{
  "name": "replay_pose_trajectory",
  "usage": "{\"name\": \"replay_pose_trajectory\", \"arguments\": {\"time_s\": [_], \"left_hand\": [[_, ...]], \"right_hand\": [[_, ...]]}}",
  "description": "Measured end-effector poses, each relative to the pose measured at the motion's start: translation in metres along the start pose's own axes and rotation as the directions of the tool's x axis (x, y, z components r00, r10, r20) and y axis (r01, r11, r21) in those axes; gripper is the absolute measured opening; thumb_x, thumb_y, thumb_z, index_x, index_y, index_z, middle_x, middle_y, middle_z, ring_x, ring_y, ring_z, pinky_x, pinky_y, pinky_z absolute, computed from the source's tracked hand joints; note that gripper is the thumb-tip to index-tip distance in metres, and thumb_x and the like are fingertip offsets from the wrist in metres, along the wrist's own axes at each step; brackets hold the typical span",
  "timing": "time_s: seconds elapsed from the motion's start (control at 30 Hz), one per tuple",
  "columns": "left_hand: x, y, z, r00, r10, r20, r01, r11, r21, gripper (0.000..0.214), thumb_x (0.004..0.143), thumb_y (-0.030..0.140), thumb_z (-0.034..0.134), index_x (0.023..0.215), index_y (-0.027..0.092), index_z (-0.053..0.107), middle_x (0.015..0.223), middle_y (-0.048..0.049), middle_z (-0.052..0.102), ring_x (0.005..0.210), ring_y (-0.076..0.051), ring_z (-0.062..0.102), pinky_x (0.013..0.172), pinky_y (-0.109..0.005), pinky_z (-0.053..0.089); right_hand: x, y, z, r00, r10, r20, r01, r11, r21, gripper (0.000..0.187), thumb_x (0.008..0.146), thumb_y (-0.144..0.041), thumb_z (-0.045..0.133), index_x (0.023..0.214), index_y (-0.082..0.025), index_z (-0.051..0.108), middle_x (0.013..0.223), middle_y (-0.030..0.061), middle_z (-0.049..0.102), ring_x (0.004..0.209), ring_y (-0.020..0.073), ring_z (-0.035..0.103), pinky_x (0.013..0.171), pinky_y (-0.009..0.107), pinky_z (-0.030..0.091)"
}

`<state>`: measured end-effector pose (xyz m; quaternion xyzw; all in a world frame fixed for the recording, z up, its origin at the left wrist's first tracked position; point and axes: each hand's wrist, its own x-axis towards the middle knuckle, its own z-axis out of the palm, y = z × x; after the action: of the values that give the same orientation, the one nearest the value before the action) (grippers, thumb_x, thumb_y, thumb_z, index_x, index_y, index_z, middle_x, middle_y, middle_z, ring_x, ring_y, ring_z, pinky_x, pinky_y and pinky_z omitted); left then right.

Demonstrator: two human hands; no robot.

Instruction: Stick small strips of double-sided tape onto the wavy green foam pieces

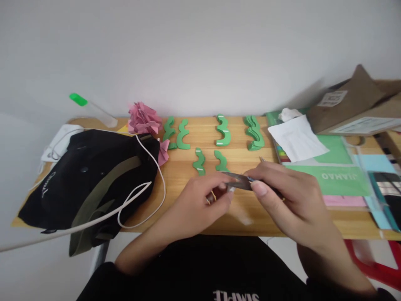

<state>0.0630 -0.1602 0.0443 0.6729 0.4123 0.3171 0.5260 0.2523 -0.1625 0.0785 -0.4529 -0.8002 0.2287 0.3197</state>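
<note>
My right hand (pixel 288 196) grips a pair of scissors (pixel 240 183), with their dark blades pointing left and slightly apart. The blades reach over the fingertips of my left hand (pixel 197 205), which is closed in a pinch. Something small and whitish shows at those fingertips, too little of it to name. Just beyond my hands lie two wavy green pieces (pixel 199 162), one partly behind my left hand. Farther back are more wavy green pieces (pixel 223 130), some with white strips on them. A stacked group of green pieces (pixel 254 133) lies to their right.
On the left, a black cap-like cloth item (pixel 94 175) has a white cable (pixel 138 188) across it. Pink paper flowers (pixel 144 119) and a green-capped tube (pixel 94 109) stand behind. To the right are a white paper (pixel 297 138), green packets (pixel 332 179) and a cardboard box (pixel 357 104).
</note>
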Motion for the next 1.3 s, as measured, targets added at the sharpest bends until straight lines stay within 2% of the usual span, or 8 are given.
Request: {"name": "replay_pose_trajectory", "arguments": {"time_s": [0.07, 0.17, 0.37, 0.57, 0.73, 0.87, 1.0, 1.3], "left_hand": [[0.003, 0.004, -0.002, 0.998, 0.030, 0.056, -0.034, 0.997, 0.066, 0.016, 0.085, 0.012, 0.054, 0.090, 0.020, 0.067, 0.081, 0.0007, 0.066, 0.067, -0.011, 0.057, 0.060, -0.023, 0.044], [0.005, 0.006, -0.006, 0.997, 0.047, 0.059, -0.051, 0.996, 0.078, 0.021, 0.081, 0.008, 0.056, 0.095, 0.019, 0.066, 0.081, 0.0005, 0.067, 0.070, -0.013, 0.060, 0.061, -0.024, 0.045], [0.004, 0.003, -0.011, 0.995, 0.089, 0.050, -0.091, 0.994, 0.056, 0.026, 0.080, 0.008, 0.058, 0.101, 0.021, 0.066, 0.085, 0.0004, 0.068, 0.071, -0.013, 0.060, 0.063, -0.024, 0.047], [0.003, 0.005, -0.011, 0.991, 0.116, 0.060, -0.119, 0.992, 0.047, 0.029, 0.080, 0.006, 0.058, 0.103, 0.021, 0.066, 0.086, 0.0007, 0.068, 0.074, -0.013, 0.061, 0.066, -0.023, 0.047], [0.002, 0.004, -0.010, 0.994, 0.100, 0.054, -0.103, 0.993, 0.052, 0.028, 0.080, 0.005, 0.056, 0.101, 0.020, 0.065, 0.084, 0.0009, 0.066, 0.071, -0.012, 0.059, 0.064, -0.022, 0.047], [0.001, 0.002, -0.008, 0.995, 0.086, 0.056, -0.088, 0.995, 0.043, 0.023, 0.079, 0.006, 0.056, 0.097, 0.019, 0.063, 0.081, 0.0019, 0.064, 0.069, -0.011, 0.058, 0.063, -0.022, 0.045], [0.001, -0.001, -0.006, 0.997, 0.067, 0.042, -0.068, 0.997, 0.035, 0.020, 0.079, 0.005, 0.054, 0.087, 0.021, 0.062, 0.074, 0.0050, 0.061, 0.066, -0.010, 0.055, 0.062, -0.021, 0.044], [0.002, -0.003, -0.010, 0.995, 0.062, 0.073, -0.063, 0.998, 0.018, 0.017, 0.077, 0.006, 0.057, 0.086, 0.020, 0.062, 0.072, 0.0048, 0.059, 0.064, -0.010, 0.055, 0.060, -0.021, 0.044]], "right_hand": [[0.000, -0.002, 0.001, 0.998, -0.041, 0.045, 0.042, 0.999, -0.022, 0.020, 0.095, -0.026, 0.047, 0.090, -0.016, 0.063, 0.065, 0.0009, 0.058, 0.056, 0.0126, 0.053, 0.051, 0.026, 0.039], [-0.001, -0.002, 0.002, 0.993, -0.067, 0.101, 0.070, 0.997, -0.026, 0.020, 0.095, -0.027, 0.047, 0.092, -0.015, 0.064, 0.066, 0.0011, 0.057, 0.055, 0.0125, 0.052, 0.050, 0.026, 0.038], [-0.003, -0.002, 0.000, 0.988, -0.040, 0.152, 0.039, 0.999, 0.009, 0.022, 0.096, -0.026, 0.046, 0.095, -0.015, 0.065, 0.071, 0.0015, 0.061, 0.057, 0.0117, 0.054, 0.052, 0.025, 0.039], [-0.002, -0.001, 0.001, 0.983, -0.024, 0.180, 0.012, 0.998, 0.067, 0.020, 0.096, -0.025, 0.046, 0.090, -0.017, 0.063, 0.072, 0.0011, 0.063, 0.061, 0.0112, 0.057, 0.054, 0.024, 0.040], [-0.002, -0.003, 0.000, 0.981, 0.007, 0.193, -0.009, 1.000, 0.011, 0.020, 0.097, -0.028, 0.045, 0.087, -0.019, 0.060, 0.070, 0.0004, 0.064, 0.057, 0.0114, 0.058, 0.051, 0.024, 0.040], [-0.004, -0.005, -0.002, 0.983, 0.035, 0.178, -0.023, 0.998, -0.067, 0.016, 0.096, -0.032, 0.047, 0.101, -0.020, 0.057, 0.072, -0.0005, 0.068, 0.051, 0.0115, 0.057, 0.047, 0.024, 0.039], [-0.004, -0.004, -0.002, 0.975, -0.010, 0.221, 0.024, 0.998, -0.062, 0.027, 0.098, -0.026, 0.043, 0.121, -0.026, 0.057, 0.091, 0.0011, 0.074, 0.063, 0.0138, 0.065, 0.055, 0.024, 0.046], [-0.001, 0.002, -0.002, 0.953, -0.042, 0.299, 0.056, 0.998, -0.038, 0.038, 0.099, -0.028, 0.038, 0.134, -0.027, 0.055, 0.085, 0.0029, 0.073, 0.063, 0.0167, 0.066, 0.055, 0.027, 0.049]]}}
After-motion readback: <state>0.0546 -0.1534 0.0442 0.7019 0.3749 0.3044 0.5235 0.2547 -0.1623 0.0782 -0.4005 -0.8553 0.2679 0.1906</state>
